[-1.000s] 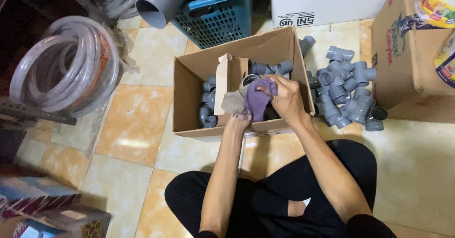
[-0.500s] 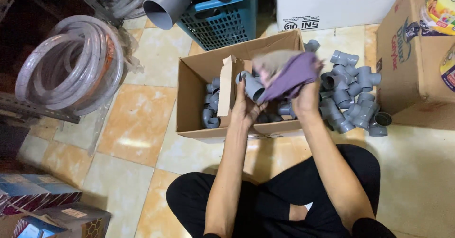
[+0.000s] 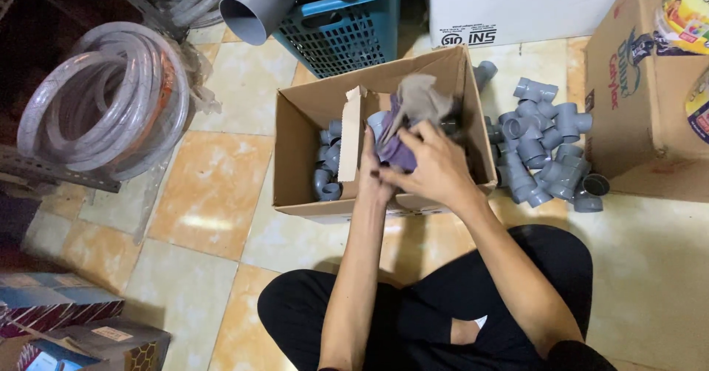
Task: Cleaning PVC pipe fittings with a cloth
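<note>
Head view: right hand [image 3: 436, 170] and left hand [image 3: 371, 175] both clamped together on a purple-and-grey cloth [image 3: 410, 116] bunched around what looks like a grey pipe fitting, mostly hidden. Cloth soft, light, floppy; fitting judged rigid, light, smooth, best held across its body. Bundle sits above the open cardboard box [image 3: 310, 112], more grey fittings [image 3: 543, 145] piled on the floor tiles to the right.
</note>
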